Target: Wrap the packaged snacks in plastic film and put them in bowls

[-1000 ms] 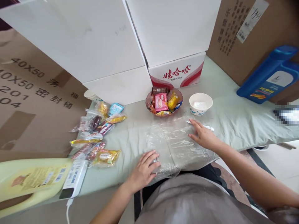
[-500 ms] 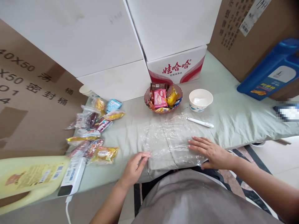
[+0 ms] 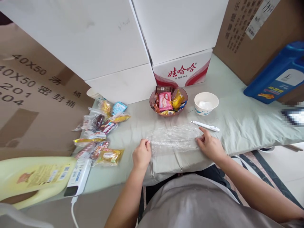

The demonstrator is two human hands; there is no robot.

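Observation:
A crumpled clear plastic sheet lies on the pale green cloth in front of me. My left hand pinches its left edge, fingers closed. My right hand grips its right edge, fingers curled on the film. The near part of the sheet is folded away from me, so it looks shorter. A white pen-like stick lies just beyond my right hand.
A brown glass bowl of wrapped snacks and a white bowl stand behind the sheet. Several snack packets lie at the left. A yellow jug, a blue jug and cardboard boxes ring the surface.
Both hands left off lying flat on the plastic, took hold of its near side edges and moved them away from me, folding the sheet over.

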